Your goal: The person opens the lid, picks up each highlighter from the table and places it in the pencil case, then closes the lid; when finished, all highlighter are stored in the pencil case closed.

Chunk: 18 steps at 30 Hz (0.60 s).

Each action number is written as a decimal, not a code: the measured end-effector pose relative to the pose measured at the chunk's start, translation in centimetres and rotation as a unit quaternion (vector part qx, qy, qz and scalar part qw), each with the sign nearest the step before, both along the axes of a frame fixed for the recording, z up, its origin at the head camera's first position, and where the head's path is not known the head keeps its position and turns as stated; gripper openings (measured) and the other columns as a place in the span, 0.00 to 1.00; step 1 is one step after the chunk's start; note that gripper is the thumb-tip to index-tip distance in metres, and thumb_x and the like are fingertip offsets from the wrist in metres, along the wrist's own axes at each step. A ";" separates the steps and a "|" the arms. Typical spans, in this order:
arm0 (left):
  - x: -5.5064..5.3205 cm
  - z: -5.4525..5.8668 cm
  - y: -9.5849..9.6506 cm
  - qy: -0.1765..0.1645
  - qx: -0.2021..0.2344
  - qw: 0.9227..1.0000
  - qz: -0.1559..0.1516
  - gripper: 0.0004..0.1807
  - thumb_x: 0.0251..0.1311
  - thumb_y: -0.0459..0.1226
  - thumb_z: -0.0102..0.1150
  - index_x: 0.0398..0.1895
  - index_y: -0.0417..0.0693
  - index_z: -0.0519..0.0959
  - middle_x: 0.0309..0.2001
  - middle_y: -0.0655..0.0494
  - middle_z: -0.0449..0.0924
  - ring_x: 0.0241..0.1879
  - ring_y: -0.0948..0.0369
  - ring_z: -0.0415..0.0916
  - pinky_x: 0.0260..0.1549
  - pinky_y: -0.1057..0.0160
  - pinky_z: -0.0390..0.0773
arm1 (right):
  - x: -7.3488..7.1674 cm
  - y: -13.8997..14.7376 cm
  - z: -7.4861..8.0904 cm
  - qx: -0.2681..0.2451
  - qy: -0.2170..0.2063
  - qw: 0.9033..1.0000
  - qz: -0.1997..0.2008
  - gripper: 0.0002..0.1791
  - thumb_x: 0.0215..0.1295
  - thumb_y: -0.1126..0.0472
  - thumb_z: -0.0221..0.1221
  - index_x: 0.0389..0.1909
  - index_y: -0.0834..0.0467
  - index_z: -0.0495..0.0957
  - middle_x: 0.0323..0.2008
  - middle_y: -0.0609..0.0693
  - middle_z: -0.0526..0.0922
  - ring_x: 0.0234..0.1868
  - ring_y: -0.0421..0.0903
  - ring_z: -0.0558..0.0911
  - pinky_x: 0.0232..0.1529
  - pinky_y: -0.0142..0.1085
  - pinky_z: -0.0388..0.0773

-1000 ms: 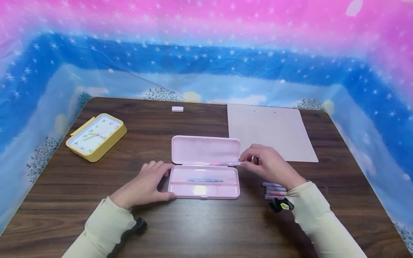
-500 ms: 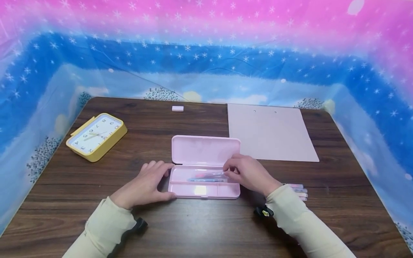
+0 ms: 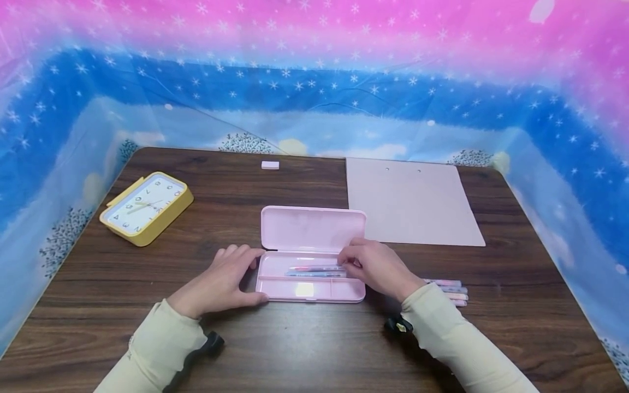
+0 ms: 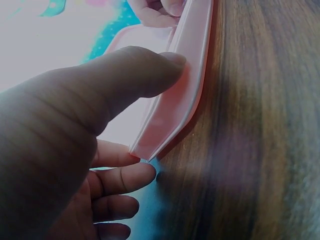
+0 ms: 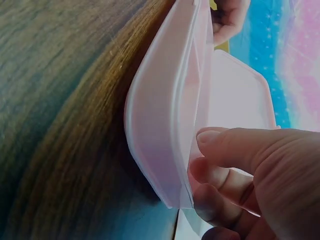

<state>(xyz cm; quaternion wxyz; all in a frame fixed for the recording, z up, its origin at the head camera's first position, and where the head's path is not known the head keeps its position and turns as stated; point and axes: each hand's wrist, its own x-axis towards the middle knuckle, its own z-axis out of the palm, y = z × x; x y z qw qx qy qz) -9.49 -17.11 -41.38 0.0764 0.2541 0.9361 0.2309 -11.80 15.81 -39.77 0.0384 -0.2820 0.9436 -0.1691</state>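
An open pink pencil case (image 3: 275, 295) lies in front of me with its lid tipped back. My left hand (image 3: 218, 284) holds the case's left end, the thumb (image 4: 165, 70) on the front wall and fingers round the back corner. In the long compartment a pen with pink markings (image 3: 307, 268) lies beside a blue pen (image 3: 309, 274). My right hand (image 3: 375, 267) reaches over the case's right end and pinches the pink-marked pen's right end, which the fingers cover. In the right wrist view the thumb (image 5: 225, 142) is above curled fingers; the pen itself is hidden there.
Several pens (image 3: 457, 292) lie in a row on the table, partly behind the right sleeve. A yellow clock (image 3: 147, 210) stands at the left, a small white eraser (image 3: 270, 165) at the back. A pale clipboard-like sheet (image 3: 413, 202) lies back right.
My right hand has moved left from beyond the case, bringing the pink-marked pen down into the long compartment beside the blue one. The left hand has kept its place.
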 end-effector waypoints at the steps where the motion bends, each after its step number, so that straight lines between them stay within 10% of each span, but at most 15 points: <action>1: 0.0 0.0 0.0 -0.001 0.000 1.000 0.000 0.42 0.47 0.58 0.71 0.64 0.49 0.70 0.42 0.62 0.72 0.43 0.61 0.63 0.45 0.59 0.61 | 0.0 0.0 0.0 0.000 -0.001 1.000 0.001 0.07 0.62 0.61 0.66 0.38 0.46 0.86 0.33 0.38 0.79 0.32 0.37 0.75 0.40 0.33 0.76; 18: 0.0 0.1 0.0 0.003 0.005 1.000 -0.005 0.42 0.47 0.58 0.71 0.63 0.48 0.71 0.42 0.61 0.72 0.43 0.61 0.63 0.44 0.59 0.61 | 0.7 4.1 3.4 -0.076 0.015 0.997 -0.015 0.08 0.63 0.59 0.65 0.43 0.50 0.85 0.36 0.39 0.82 0.31 0.35 0.75 0.34 0.31 0.75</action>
